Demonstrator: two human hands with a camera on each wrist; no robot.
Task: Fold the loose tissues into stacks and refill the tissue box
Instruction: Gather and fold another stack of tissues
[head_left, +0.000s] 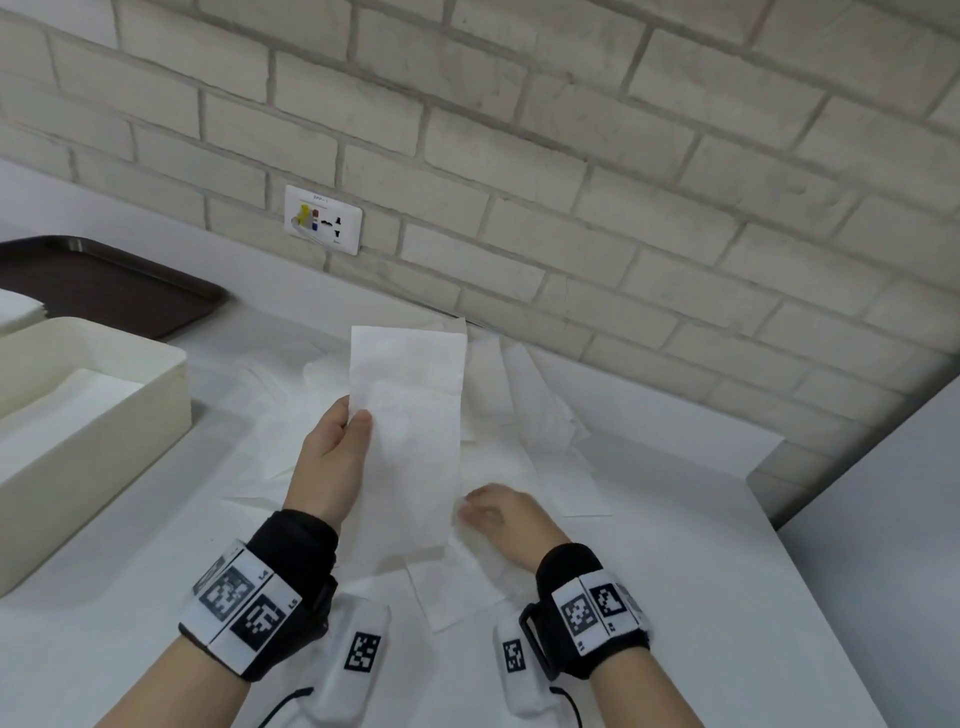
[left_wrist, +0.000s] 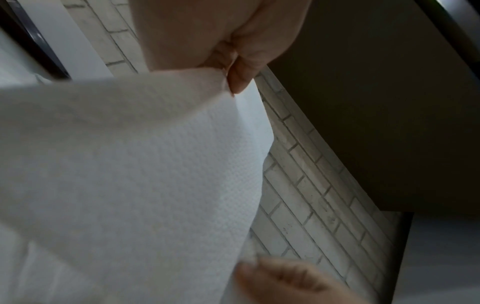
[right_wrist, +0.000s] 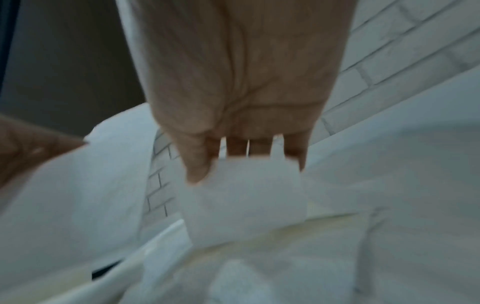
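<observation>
A long white tissue (head_left: 410, 436) hangs upright over the middle of the table. My left hand (head_left: 354, 420) pinches its left edge between thumb and fingers, shown close up in the left wrist view (left_wrist: 233, 82). My right hand (head_left: 470, 512) pinches the tissue at its lower right edge. The blurred right wrist view shows thumb and fingers closed on white paper (right_wrist: 241, 197). Several loose tissues (head_left: 524, 415) lie spread on the table behind and below the held one. The cream tissue box (head_left: 130, 415) stands open at the left with flat tissues (head_left: 72, 400) inside.
A dark brown tray (head_left: 114, 280) lies at the back left, behind the box. The brick wall with a socket plate (head_left: 323, 219) runs close behind the tissues. The white table's right edge (head_left: 769, 519) drops off to a grey floor.
</observation>
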